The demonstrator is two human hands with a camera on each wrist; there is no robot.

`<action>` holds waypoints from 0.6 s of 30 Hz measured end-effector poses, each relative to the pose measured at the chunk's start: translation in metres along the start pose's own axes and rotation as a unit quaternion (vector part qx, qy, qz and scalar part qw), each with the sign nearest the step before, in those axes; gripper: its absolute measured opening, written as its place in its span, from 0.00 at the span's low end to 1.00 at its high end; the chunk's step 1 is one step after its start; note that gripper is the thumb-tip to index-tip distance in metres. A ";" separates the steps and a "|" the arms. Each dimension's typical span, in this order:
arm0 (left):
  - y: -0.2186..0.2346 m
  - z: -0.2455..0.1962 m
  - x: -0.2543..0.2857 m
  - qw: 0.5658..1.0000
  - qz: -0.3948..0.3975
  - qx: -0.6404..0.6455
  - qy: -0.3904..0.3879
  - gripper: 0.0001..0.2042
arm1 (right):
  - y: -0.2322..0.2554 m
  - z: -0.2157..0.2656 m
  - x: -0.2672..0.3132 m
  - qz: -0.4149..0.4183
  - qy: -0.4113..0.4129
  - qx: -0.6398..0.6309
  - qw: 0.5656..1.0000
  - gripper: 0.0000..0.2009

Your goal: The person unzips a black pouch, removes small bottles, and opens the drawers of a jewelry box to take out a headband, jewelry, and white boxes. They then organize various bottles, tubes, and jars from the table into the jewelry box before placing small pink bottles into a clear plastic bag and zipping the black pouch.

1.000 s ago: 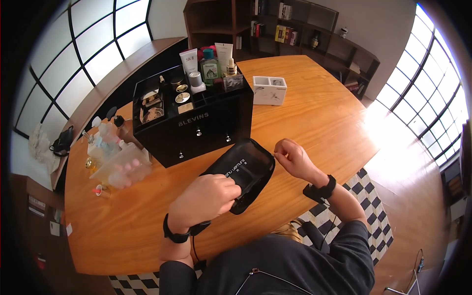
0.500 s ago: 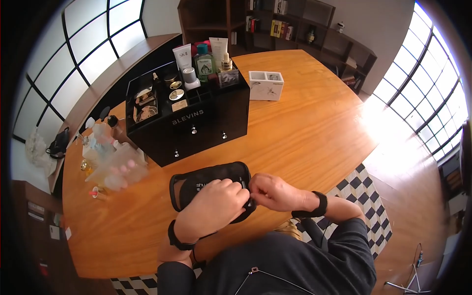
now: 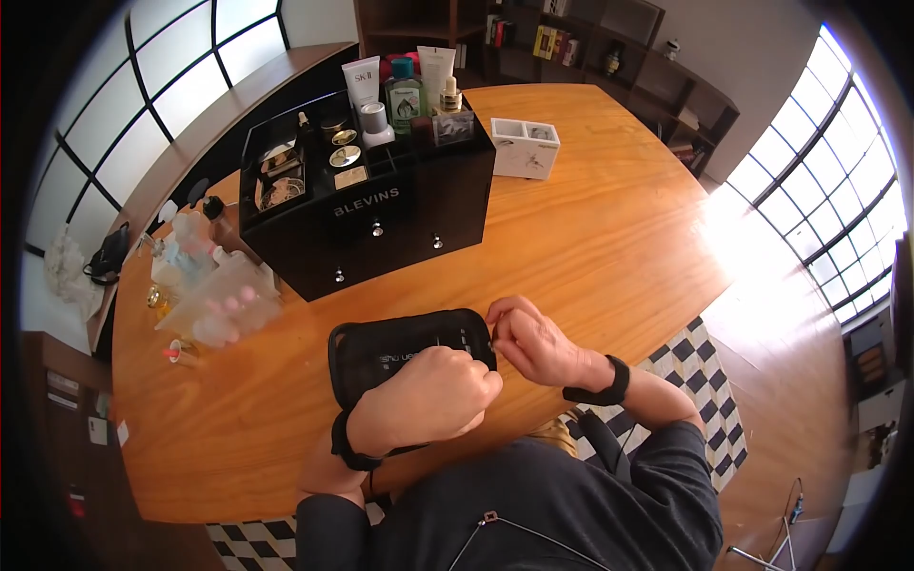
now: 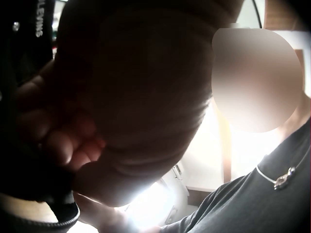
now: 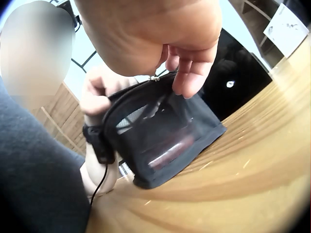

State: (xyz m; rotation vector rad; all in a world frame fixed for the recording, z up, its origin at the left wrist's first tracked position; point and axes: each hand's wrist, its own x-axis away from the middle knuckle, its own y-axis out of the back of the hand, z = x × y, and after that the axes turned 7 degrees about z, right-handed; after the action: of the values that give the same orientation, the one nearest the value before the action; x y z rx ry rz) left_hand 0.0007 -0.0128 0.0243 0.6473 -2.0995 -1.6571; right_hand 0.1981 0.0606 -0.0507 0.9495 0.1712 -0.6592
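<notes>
Black fabric and clear plastic make up the zip pouch (image 3: 409, 335) you have at the lower middle of the head view, set on the orange-brown wooden table (image 3: 609, 238) just in front of your body, probably so both hands can reach it without stretching. Its pale lettering is too blurred to read here.

Your left hand (image 3: 426, 400) covers much of the pouch in the head view; the right wrist view shows its thumb and fingers curled round the upper edge, a grip that seems meant to steady the pouch and hold that edge up. Your right hand (image 3: 533, 343) is at the pouch's right-hand corner with its fingers bent, apparently pinching the zipped edge. The metal zip pull (image 5: 154, 78) shows just under that hand in the right wrist view, though you cannot tell whether it lies within the pinch. Behind the clear window (image 5: 155, 128) below it, there is a dark reddish item (image 5: 171, 153), not clear enough to name.

Toward the upper left of the head view, the black BLEVINS cosmetics organiser (image 3: 309, 243) stands well back, perhaps to leave you working room. Upright in its rear section are an SK-II tube (image 3: 363, 84) and a green bottle (image 3: 406, 100), likely there because they are tall. A white two-compartment box (image 3: 524, 160) stands just beside the organiser, at its right.
</notes>
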 end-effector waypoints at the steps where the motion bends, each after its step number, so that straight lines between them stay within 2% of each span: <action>1: 0.001 0.000 0.001 1.000 0.011 0.014 -0.020 0.05 | 0.001 -0.004 -0.006 -0.026 -0.018 -0.025 0.999 0.07; 4: 0.000 -0.002 0.000 0.995 -0.061 0.043 -0.067 0.07 | 0.008 -0.021 -0.024 0.002 -0.050 -0.092 0.995 0.06; 8: 0.001 -0.003 0.000 0.988 -0.117 0.050 -0.082 0.08 | 0.001 -0.038 -0.049 0.038 0.018 -0.134 0.990 0.04; 10: 0.005 -0.004 0.001 0.984 -0.144 0.058 -0.083 0.08 | 0.002 -0.037 -0.057 0.096 -0.034 -0.193 0.976 0.04; 11: 0.007 -0.004 0.002 0.983 -0.162 0.055 -0.066 0.07 | 0.002 -0.036 -0.060 0.126 -0.058 -0.222 0.965 0.04; 14: 0.017 -0.001 0.012 0.976 -0.215 0.018 -0.007 0.08 | -0.009 -0.043 -0.059 0.102 -0.125 -0.211 0.964 0.04; 16: 0.022 0.002 0.020 0.967 -0.249 -0.038 0.045 0.10 | -0.010 -0.042 -0.056 0.095 -0.183 -0.254 0.945 0.06; 17: 0.028 0.001 0.025 0.959 -0.273 0.002 0.070 0.13 | -0.009 -0.040 -0.054 0.093 -0.212 -0.274 0.933 0.08; 18: 0.033 0.003 0.030 0.958 -0.275 -0.022 0.078 0.14 | -0.006 -0.036 -0.050 0.095 -0.195 -0.319 0.923 0.09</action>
State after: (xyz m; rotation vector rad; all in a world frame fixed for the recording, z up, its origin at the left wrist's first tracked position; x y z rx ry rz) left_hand -0.0295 -0.0218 0.0562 1.3964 -1.8637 -1.8415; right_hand 0.1596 0.1093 -0.0555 0.1912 -0.0632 -0.5466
